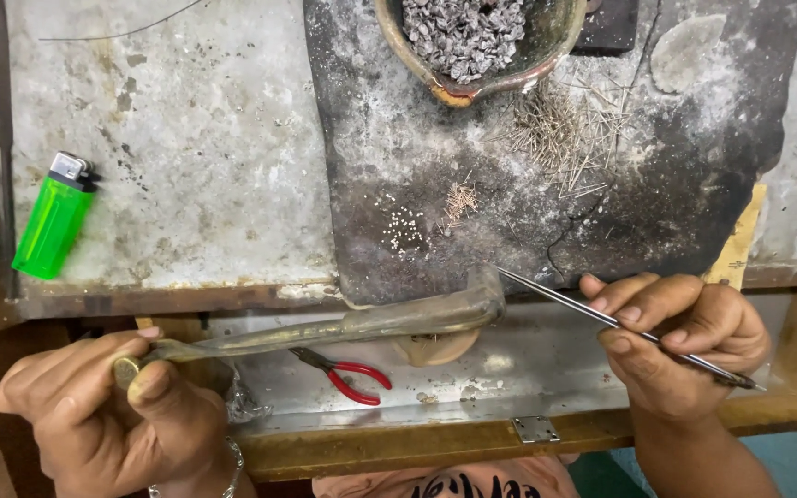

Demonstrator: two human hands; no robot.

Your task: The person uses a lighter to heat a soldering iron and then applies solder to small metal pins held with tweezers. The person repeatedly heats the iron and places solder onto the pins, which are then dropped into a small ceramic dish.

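Observation:
My left hand grips the near end of a long curved metal blowpipe, whose bent tip reaches the front edge of a scorched dark slab. My right hand holds thin steel tweezers, their points close to the pipe's tip at the slab edge. On the slab lie a cluster of tiny white beads, a small pile of short wire bits and a spread of fine wire pieces.
A clay bowl of grey chips sits at the slab's far edge. A green lighter lies on the stained bench at left. Red-handled pliers rest on the lower metal tray, above a wooden rail with a hinge.

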